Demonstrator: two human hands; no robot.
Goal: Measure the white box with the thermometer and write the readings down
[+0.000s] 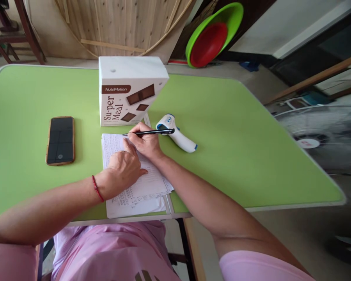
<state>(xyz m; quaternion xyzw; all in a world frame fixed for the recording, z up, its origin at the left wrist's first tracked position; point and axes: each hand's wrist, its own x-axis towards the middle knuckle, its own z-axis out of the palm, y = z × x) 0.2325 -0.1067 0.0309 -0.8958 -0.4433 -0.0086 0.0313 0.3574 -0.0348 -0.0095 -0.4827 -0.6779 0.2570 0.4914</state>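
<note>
A black pen is gripped in my right hand, its tip at the top edge of the written sheets of paper. Handwriting fills much of the stacked pages, which lie at the table's near edge. Over the middle of the paper rests my left hand, palm down, with a finger stretched toward the pen tip and the thumb held out. It holds nothing; the palm side is hidden. Just right of my right hand lies a white and blue infrared thermometer, partly behind the pen.
A white NutriMotion box stands right behind the paper. On the left of the green table lies a phone in a brown case. Beyond the right edge is a fan; green and red basins lean behind the table.
</note>
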